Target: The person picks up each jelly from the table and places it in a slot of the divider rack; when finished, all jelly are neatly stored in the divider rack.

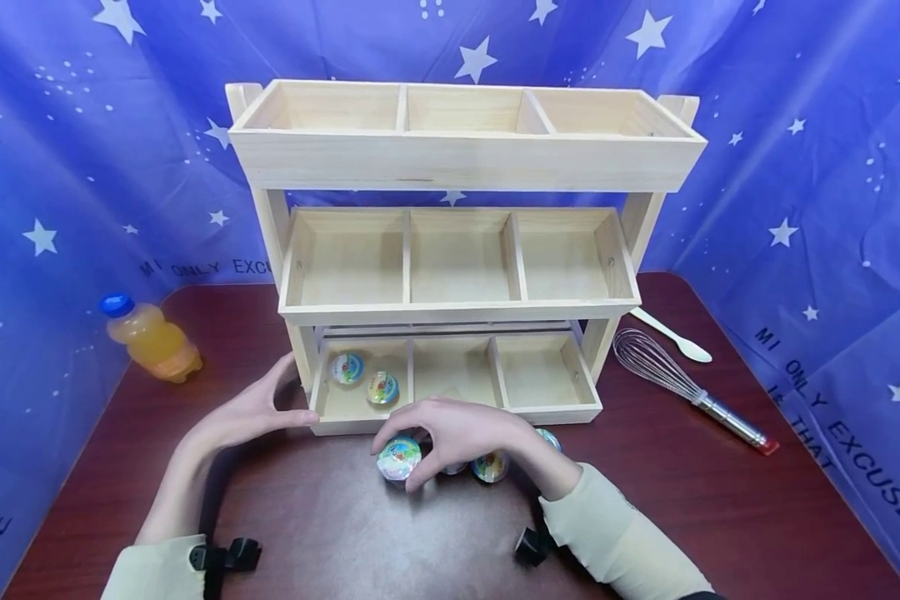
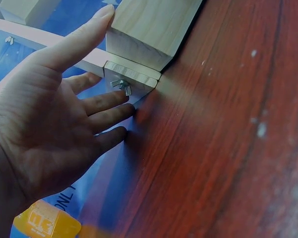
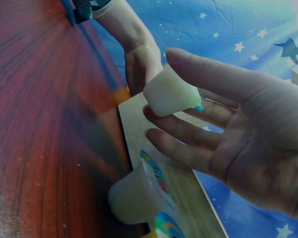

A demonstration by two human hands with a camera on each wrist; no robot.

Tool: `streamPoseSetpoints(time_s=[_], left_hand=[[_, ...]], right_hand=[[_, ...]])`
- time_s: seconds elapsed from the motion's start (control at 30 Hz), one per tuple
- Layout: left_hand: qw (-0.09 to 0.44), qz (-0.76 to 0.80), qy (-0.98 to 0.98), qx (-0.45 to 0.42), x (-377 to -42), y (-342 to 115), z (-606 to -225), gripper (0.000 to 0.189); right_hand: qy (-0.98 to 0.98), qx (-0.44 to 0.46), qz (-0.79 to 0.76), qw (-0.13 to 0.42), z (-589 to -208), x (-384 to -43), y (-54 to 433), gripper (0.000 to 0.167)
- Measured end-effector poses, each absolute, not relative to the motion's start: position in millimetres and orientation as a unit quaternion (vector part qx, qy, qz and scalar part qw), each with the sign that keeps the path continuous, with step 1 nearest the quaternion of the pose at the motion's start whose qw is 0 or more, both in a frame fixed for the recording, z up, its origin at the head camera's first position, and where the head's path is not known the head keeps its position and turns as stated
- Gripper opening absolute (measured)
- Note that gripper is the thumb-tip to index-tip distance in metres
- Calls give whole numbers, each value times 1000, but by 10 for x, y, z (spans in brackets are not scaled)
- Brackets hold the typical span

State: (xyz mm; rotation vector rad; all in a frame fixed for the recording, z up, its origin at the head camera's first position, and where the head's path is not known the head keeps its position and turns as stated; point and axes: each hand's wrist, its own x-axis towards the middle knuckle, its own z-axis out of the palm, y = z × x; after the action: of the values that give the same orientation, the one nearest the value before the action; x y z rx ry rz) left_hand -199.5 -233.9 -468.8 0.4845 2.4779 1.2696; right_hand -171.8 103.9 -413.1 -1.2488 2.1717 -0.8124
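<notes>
My right hand (image 1: 468,429) pinches a small jelly cup (image 1: 399,458) with a printed lid between thumb and fingers, in front of the wooden rack's bottom tray. In the right wrist view, the held cup (image 3: 171,93) shows its pale, cloudy side. Another jelly cup (image 3: 134,198) lies below that hand. Two more jelly cups, one at the back (image 1: 347,367) and one nearer (image 1: 382,387), are in the bottom tray's left compartment. My left hand (image 1: 251,408) is at the rack's lower left corner, its thumb by the tray (image 2: 144,37) and fingers extended near a wing nut (image 2: 121,85).
Several jelly cups (image 1: 490,467) lie on the table (image 1: 330,533), partly behind the right hand and forearm. The three-tier rack (image 1: 457,312) stands at the back. An orange drink bottle (image 1: 153,337) is at left; a whisk (image 1: 690,387) and white spoon (image 1: 678,337) lie at right.
</notes>
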Motion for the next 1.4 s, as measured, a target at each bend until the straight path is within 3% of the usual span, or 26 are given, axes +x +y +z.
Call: streamPoseSetpoints(time_s=[0.8, 1.4], left_hand=[[157, 442, 868, 163, -1959, -2362, -4710, 109], [154, 442, 867, 170, -1993, -2348, -4700, 109]], right_hand=[[789, -458, -335, 236, -4089, -1795, 1109, 50], [798, -409, -384, 218, -4027, -2118, 1328, 48]])
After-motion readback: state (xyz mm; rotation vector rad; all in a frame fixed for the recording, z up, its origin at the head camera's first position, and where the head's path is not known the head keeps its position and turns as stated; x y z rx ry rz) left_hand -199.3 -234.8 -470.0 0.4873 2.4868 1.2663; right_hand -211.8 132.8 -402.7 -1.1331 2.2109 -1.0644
